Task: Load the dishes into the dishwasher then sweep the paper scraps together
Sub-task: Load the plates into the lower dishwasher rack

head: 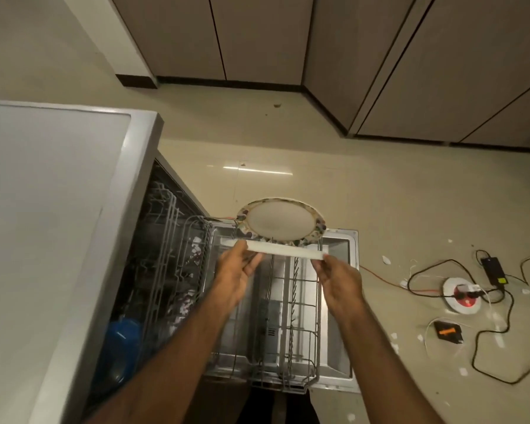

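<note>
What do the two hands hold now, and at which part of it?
Both hold one white plate, seen edge-on: the left hand pinches its left rim, the right hand its right rim.

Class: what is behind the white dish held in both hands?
A pattern-rimmed plate, standing at the far end of the rack. The white dish hides its lower edge.

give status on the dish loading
Left hand, right hand pinch white plate edge-on over rack. Patterned plate stands at far end. Paper scraps on floor, unswept.
</note>
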